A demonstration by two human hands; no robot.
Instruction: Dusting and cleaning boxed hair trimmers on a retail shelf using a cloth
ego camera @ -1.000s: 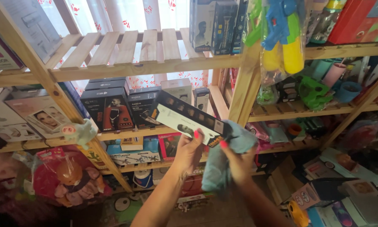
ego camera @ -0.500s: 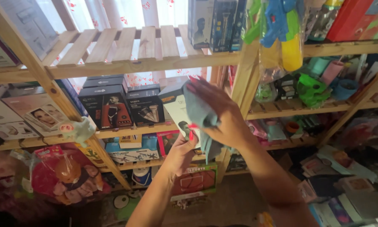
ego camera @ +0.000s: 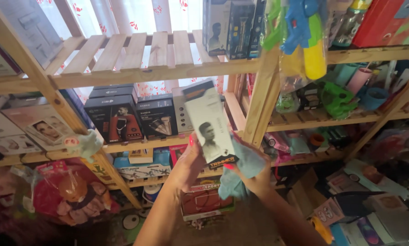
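In front of a wooden shelf rack [ego camera: 136, 75] I hold up a tall white box [ego camera: 210, 125] with a man's picture on its front. My left hand [ego camera: 190, 164] grips its lower left edge. My right hand [ego camera: 254, 175] supports its lower right corner and also holds a light blue cloth [ego camera: 241, 167] bunched against the box. Behind the box, on the middle shelf, stand several dark product boxes [ego camera: 136, 116].
The upper slatted shelf carries dark boxes [ego camera: 231, 27] at the right. Toy water guns [ego camera: 304, 36] hang from the post. Cups and green toys [ego camera: 345, 93] fill the right shelves. A bagged doll [ego camera: 70, 189] hangs at lower left. Flat packages [ego camera: 373, 205] pile at lower right.
The box has turned from slanted to upright with its front facing me. My right hand, which wiped over its top with the cloth, has dropped to its lower right corner.
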